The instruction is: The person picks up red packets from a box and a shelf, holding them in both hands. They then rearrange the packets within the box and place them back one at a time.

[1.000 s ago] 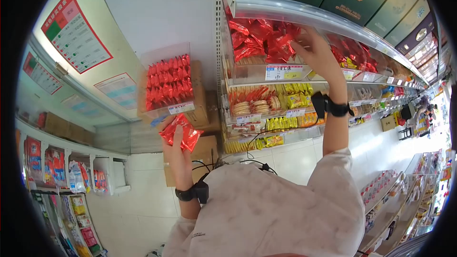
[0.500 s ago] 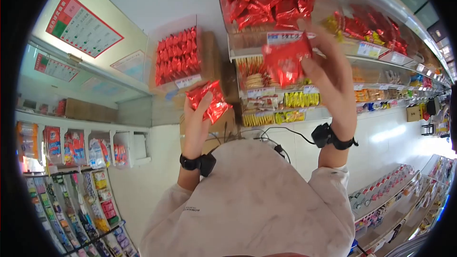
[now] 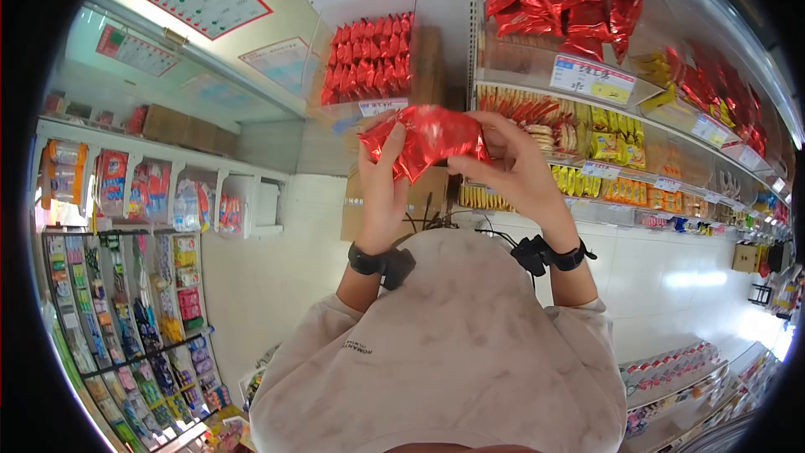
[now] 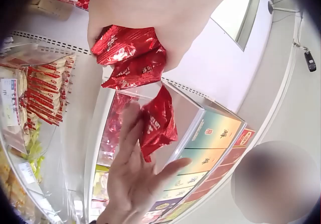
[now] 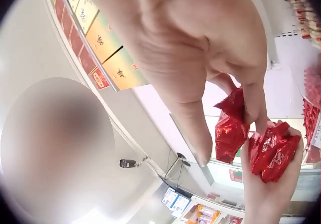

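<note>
In front of the torso, my left hand (image 3: 381,193) grips crinkled red foil packets (image 3: 394,151), its thumb laid over them. Two of these packets show bunched together in the left wrist view (image 4: 133,58). My right hand (image 3: 528,176) has come up close from the right with another red foil packet (image 3: 449,130), which overlaps the left hand's packets in the head view. From the right wrist, this single packet (image 5: 230,128) appears at the right hand's fingers, right beside the left hand's packets (image 5: 273,153); the right thumb stands apart from it.
A clear bin with rows of red packets (image 3: 369,59) stands ahead to the left, with a cardboard box (image 3: 360,210) below. Rightward, a shelf bin holds loose red packets (image 3: 570,0) above a price tag (image 3: 594,80). Yellow snack packs (image 3: 616,147) fill lower shelves.
My right hand has left the upper shelf bin with a red packet and moved down and left to my left hand. My left hand keeps its packets. The head view has shifted.
</note>
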`<control>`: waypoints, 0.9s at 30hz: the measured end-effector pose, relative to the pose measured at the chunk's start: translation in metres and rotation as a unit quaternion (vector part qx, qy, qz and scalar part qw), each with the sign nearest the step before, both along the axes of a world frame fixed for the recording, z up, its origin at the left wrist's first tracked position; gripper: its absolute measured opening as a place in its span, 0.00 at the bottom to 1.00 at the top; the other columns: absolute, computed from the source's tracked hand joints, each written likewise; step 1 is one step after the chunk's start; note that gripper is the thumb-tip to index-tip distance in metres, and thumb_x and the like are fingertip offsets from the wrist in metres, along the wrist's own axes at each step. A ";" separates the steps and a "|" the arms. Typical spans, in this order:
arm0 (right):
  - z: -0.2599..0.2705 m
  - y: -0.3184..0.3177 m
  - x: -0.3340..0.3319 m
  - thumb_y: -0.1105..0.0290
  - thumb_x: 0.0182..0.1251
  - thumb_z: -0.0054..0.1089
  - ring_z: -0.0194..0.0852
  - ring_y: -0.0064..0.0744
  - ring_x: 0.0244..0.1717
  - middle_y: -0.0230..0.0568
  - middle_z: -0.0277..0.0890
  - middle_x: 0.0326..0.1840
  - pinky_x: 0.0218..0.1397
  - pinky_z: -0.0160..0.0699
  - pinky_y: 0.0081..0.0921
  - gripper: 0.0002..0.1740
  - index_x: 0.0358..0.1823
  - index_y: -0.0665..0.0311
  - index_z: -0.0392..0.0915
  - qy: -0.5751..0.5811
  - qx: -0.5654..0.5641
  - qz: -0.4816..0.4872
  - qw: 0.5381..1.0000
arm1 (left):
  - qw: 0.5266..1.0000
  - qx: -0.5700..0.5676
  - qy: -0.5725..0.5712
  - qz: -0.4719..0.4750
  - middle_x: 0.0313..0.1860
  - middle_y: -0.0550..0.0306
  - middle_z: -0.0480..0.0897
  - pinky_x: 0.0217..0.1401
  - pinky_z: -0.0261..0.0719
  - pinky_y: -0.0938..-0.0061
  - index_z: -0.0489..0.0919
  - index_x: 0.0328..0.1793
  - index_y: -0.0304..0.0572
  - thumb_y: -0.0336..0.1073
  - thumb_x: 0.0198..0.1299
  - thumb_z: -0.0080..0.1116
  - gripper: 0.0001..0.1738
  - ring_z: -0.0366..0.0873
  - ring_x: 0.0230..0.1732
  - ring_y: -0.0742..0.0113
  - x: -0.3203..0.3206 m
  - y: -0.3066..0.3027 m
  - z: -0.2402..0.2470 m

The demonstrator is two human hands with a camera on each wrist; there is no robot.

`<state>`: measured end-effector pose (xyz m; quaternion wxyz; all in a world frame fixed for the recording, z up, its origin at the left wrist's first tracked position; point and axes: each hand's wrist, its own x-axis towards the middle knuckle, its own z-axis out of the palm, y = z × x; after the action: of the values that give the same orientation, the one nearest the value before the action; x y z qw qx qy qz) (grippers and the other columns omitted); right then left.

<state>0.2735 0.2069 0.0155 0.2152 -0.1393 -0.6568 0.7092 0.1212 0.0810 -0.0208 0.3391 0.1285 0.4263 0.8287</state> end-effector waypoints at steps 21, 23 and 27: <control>-0.028 -0.012 -0.063 0.67 0.81 0.52 0.78 0.19 0.45 0.34 0.77 0.46 0.47 0.82 0.20 0.17 0.64 0.67 0.73 0.031 -0.032 -0.046 0.998 | 0.994 -0.013 0.044 0.098 0.63 0.49 0.78 0.64 0.80 0.70 0.69 0.67 0.37 0.30 0.66 0.67 0.26 0.78 0.61 0.66 -0.015 -0.015 0.001; -0.030 -0.013 -0.058 0.70 0.79 0.55 0.77 0.19 0.47 0.34 0.76 0.48 0.51 0.81 0.21 0.18 0.65 0.67 0.73 0.019 -0.002 -0.037 0.999 | 0.994 -0.021 0.050 0.098 0.63 0.49 0.77 0.64 0.80 0.71 0.70 0.67 0.37 0.30 0.66 0.67 0.26 0.78 0.62 0.66 -0.012 -0.017 0.000; -0.026 -0.015 -0.059 0.74 0.73 0.63 0.77 0.21 0.49 0.34 0.75 0.51 0.58 0.80 0.24 0.20 0.64 0.67 0.73 0.025 0.004 -0.026 0.999 | 0.995 -0.008 0.066 0.071 0.67 0.48 0.76 0.67 0.78 0.69 0.68 0.69 0.37 0.29 0.64 0.69 0.30 0.77 0.65 0.64 -0.016 -0.018 -0.007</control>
<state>0.2146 0.1921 -0.0110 0.2503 -0.1376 -0.6502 0.7040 0.1048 0.0632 -0.0277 0.2514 0.1490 0.4624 0.8371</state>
